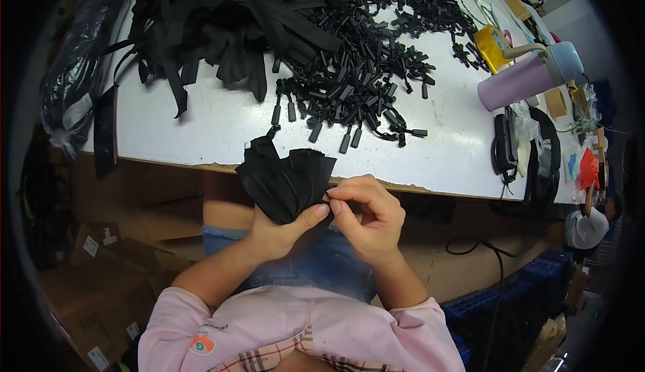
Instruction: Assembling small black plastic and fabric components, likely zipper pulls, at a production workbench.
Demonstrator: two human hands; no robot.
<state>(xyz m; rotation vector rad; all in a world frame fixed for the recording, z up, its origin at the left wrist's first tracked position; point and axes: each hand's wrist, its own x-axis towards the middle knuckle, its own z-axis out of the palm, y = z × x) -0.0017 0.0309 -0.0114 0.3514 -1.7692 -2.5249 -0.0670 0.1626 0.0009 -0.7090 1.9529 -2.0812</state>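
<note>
A fanned bundle of black fabric strips [285,180] is gripped in my left hand [287,232], just in front of the table's near edge. My left thumb lies across the bundle's lower right side. Beside that thumb, the thumb and fingertips of my right hand [371,219] are pinched together at the edge of the bundle. Something small and dark shows at the pinch, too small to name. One black pull with a cord [273,130] lies at the table edge, touching or right behind the top of the bundle.
A heap of black cord pulls [356,83] covers the middle of the white table [201,133]. Black strips [232,29] are piled at its left. A lilac bottle [514,83] lies at the right. Cardboard boxes [101,284] stand at lower left, blue crates [510,298] at lower right.
</note>
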